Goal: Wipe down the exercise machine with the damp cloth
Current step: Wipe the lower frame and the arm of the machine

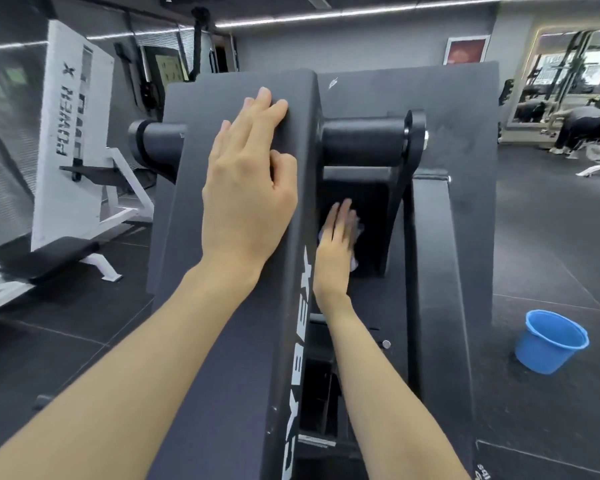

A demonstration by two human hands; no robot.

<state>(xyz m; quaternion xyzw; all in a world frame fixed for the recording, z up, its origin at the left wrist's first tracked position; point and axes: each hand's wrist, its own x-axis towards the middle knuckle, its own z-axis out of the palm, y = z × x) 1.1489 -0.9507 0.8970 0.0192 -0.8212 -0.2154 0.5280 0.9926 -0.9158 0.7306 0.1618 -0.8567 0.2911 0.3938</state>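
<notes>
Room: gym hall with dark grey walls, dark floor tiles point(66, 344) and strip lights overhead; a mirror point(565, 71) on the far right wall.
Exercise machine: black exercise machine point(229, 341) filling the middle of the view, a slanted shroud with white "CYBEX" lettering down its edge, black roller pads point(362, 142) sticking out to either side near the top.
White machine: white frame point(73, 133) marked "POWER X" standing to the left, with a black padded bench point(49, 258) at its foot.
Bucket: blue bucket point(551, 341) on the floor to the right of the black machine, apart from it.
Left hand: left hand point(246, 188) lies flat on the sloped top panel, fingers straight and close together, tips at the panel's right edge.
Right hand: right hand point(336, 244) reaches into the recess right of the shroud, fingers straight and together, pressing the cloth against a dark inner panel.
Cloth: pale cloth point(355, 263) mostly hidden under the right palm, only its edges showing beside the fingers.
</notes>
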